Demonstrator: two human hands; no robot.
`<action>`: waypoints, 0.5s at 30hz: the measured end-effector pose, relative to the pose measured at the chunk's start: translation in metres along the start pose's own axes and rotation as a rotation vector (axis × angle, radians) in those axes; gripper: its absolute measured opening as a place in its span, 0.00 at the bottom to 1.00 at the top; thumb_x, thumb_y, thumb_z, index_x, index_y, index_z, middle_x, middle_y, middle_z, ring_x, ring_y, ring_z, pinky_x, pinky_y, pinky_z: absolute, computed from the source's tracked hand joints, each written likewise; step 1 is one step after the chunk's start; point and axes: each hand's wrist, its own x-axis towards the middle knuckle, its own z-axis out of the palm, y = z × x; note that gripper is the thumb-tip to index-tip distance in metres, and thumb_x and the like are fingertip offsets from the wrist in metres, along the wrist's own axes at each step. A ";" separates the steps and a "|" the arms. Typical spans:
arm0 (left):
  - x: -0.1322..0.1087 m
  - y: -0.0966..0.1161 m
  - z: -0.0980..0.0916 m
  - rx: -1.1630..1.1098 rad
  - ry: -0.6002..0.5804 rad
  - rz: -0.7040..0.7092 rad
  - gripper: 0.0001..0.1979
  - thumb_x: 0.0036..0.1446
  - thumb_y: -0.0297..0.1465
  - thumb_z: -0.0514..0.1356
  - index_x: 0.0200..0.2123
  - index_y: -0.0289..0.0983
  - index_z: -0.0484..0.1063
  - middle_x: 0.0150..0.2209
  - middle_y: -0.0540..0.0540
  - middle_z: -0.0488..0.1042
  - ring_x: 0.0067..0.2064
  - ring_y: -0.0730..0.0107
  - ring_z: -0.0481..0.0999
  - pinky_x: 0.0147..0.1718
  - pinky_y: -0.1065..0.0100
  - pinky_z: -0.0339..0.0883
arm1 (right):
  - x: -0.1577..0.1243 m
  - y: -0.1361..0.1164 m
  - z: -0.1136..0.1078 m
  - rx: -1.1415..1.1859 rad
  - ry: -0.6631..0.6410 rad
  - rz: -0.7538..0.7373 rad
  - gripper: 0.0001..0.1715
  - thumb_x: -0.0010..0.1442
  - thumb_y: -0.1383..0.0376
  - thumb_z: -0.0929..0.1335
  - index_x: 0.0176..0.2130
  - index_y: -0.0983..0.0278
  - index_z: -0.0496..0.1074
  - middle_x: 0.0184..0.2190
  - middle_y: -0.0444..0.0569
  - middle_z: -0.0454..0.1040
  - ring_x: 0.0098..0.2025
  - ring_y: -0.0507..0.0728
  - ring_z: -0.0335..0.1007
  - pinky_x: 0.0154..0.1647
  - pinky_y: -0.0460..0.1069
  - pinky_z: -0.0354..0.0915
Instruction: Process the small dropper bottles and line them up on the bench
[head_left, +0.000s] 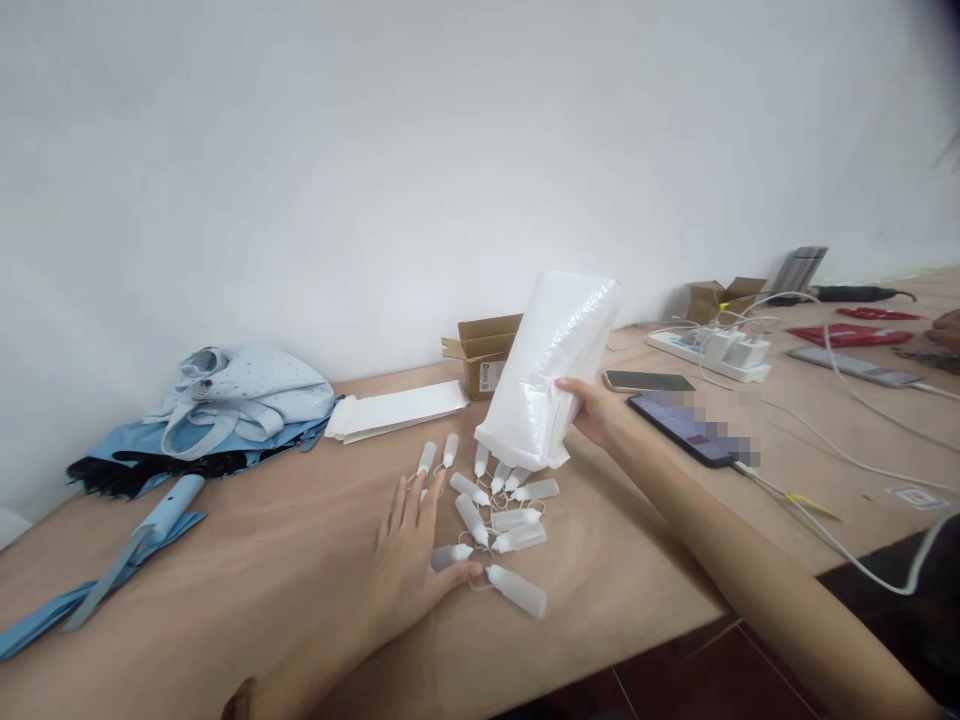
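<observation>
Gripped in my right hand (592,408) is a puffy white plastic bag (551,360), raised and tilted over the table. Its lower edge hangs above several small translucent squeeze bottles (517,590) with white caps and thin loops, which lie scattered on the wood. My left hand (416,545) rests with spread fingers at the left side of these bottles. Its thumb and fingertips touch or nearly touch a few of them, and part of one bottle is hidden beneath the hand.
Behind lie a flat white packet (401,408) and an open cardboard box (484,360). A folded light-blue cloth (247,395) and a blue umbrella (169,515) are at left. Phones (686,430), a power strip (709,355) and white cables spread across the right. Another person's hand (946,330) shows at the far right.
</observation>
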 end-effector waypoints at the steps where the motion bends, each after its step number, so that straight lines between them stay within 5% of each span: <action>1: 0.008 0.002 0.004 0.004 0.020 0.000 0.49 0.48 0.58 0.54 0.66 0.45 0.36 0.68 0.41 0.40 0.67 0.42 0.35 0.57 0.40 0.45 | -0.001 0.000 0.002 0.003 -0.007 -0.002 0.34 0.45 0.62 0.71 0.53 0.61 0.66 0.49 0.49 0.73 0.55 0.67 0.65 0.55 0.60 0.63; 8: 0.053 0.020 0.011 0.063 0.122 -0.062 0.37 0.57 0.50 0.50 0.64 0.40 0.46 0.67 0.38 0.45 0.66 0.42 0.41 0.55 0.39 0.47 | -0.005 0.002 0.009 0.056 -0.036 -0.029 0.34 0.46 0.64 0.72 0.53 0.61 0.67 0.47 0.48 0.74 0.54 0.65 0.66 0.57 0.58 0.62; 15: 0.023 0.050 -0.002 0.165 0.300 0.241 0.24 0.62 0.40 0.46 0.60 0.39 0.56 0.64 0.39 0.54 0.65 0.49 0.47 0.55 0.44 0.50 | -0.001 0.002 0.006 0.057 0.000 -0.065 0.35 0.45 0.63 0.73 0.53 0.62 0.67 0.46 0.49 0.75 0.53 0.65 0.66 0.57 0.58 0.61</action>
